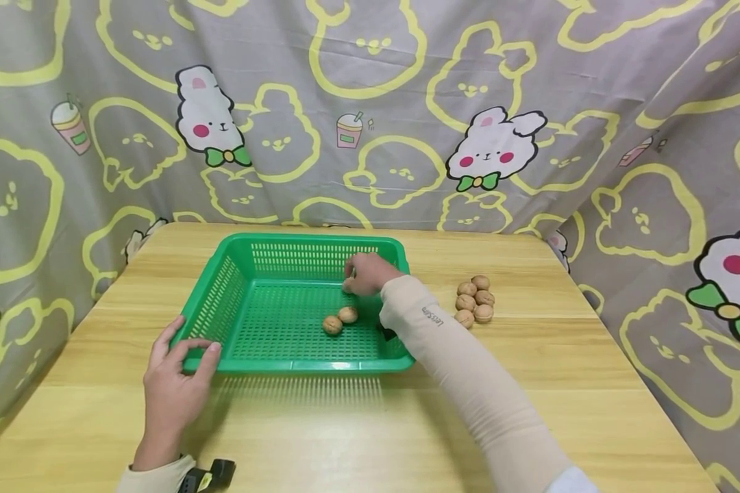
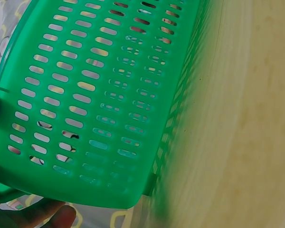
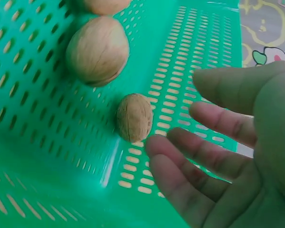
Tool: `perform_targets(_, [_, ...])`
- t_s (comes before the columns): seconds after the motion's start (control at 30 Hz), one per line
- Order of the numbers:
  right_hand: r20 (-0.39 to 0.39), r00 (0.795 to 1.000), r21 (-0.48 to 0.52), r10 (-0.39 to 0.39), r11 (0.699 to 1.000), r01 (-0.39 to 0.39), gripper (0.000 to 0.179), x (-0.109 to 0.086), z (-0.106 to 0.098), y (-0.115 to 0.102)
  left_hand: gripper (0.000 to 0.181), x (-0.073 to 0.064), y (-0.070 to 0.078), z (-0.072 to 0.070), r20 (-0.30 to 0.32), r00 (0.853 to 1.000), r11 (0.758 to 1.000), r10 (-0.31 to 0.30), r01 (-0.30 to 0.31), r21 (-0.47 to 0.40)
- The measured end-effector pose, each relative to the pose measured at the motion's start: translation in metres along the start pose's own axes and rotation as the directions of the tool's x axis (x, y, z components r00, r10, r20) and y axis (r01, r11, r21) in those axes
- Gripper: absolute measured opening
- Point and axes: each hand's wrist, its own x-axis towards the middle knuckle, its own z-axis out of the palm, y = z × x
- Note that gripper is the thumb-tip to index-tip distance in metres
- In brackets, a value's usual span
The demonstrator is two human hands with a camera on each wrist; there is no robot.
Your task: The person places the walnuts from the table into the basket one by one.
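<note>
A green plastic basket (image 1: 296, 366) with slotted walls sits on the table. My left hand (image 1: 175, 387) grips its front left corner at the rim; in the left wrist view only some fingertips (image 2: 64, 217) show beside the corner. My right hand (image 1: 368, 274) is inside the basket, towards the back right. Its fingers are spread and loosely bent in the right wrist view, with a walnut (image 3: 134, 118) just beyond the fingertips. Two more walnuts, one darker (image 1: 331, 324) and one paler (image 1: 348, 314), lie on the basket floor. The third walnut is hidden in the head view.
Several walnuts (image 1: 484, 313) lie in a cluster on the wooden table (image 1: 561, 383), right of the basket and beyond the right forearm. A grey curtain (image 1: 401, 116) with cartoon prints hangs behind the table and along its sides.
</note>
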Motion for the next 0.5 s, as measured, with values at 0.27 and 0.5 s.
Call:
perform_targets(0.27, [-0.061,0.995,0.182,-0.076,0.98,0.086,0.028,-0.002,-0.008,-0.001,0.017,-0.001,0.001,0.0,0.006,1.0,1.0,-0.016,0.016,0.02])
perform_targets(0.5, [-0.099,0.99,0.212,-0.097,0.97,0.116,0.029,-0.014,-0.025,-0.005,0.017,0.0,0.001,0.001,0.012,1.0,1.0,-0.015,0.015,0.007])
